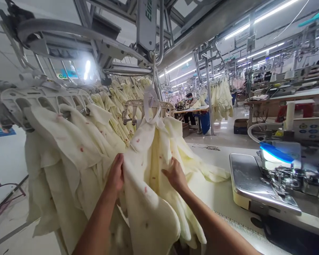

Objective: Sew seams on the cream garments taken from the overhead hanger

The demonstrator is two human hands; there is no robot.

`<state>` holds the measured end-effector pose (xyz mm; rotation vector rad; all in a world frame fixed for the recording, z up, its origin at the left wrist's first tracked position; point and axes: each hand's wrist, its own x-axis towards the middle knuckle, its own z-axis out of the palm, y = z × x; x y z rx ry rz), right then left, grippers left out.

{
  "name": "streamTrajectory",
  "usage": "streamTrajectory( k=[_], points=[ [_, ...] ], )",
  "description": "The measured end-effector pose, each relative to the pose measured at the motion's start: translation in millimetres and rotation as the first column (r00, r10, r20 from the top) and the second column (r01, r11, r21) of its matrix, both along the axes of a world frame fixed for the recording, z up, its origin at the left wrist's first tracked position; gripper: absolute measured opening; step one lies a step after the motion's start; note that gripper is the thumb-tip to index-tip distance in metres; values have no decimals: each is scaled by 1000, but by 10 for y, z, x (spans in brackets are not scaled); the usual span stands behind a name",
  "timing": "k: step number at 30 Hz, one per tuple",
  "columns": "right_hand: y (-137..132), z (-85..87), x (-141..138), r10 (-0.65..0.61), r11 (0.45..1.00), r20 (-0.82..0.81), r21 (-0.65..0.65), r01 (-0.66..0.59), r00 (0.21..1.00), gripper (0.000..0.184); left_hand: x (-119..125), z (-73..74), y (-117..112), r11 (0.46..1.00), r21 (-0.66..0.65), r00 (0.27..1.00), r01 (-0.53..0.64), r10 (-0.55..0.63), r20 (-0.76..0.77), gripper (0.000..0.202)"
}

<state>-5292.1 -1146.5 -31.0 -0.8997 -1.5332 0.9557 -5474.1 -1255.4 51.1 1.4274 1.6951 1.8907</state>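
Observation:
Pale yellow fabric pieces (146,198) with small reddish prints hang from a plastic clip hanger (164,106) in front of me. A white strap (151,102) loops at the hanger's middle. My left hand (117,173) pinches the left edge of the front piece, its fingertips partly behind the cloth. On the other side, my right hand (175,173) grips a fold of the same hanging bundle between thumb and fingers. The cloth's lower part drapes down between my forearms, and one part spreads right over the table.
More pale yellow pieces (66,141) hang close on the left from another hanger (45,97). At right, a sewing machine (266,184) with a lit lamp stands on the white table (218,198). Overhead runs a metal rail (82,32). A person (190,101) sits farther back.

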Motion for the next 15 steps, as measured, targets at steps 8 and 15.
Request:
streamTrajectory(
  k=[8,15],
  points=[
    [-52,238,967,282,897,-200,-291,-332,938,42,-644,574,-125,962,-38,928,-269,249,-277,15],
    [-478,489,1175,516,809,-186,-215,-547,836,45,261,158,244,983,-70,941,-171,142,-306,23]
  ],
)
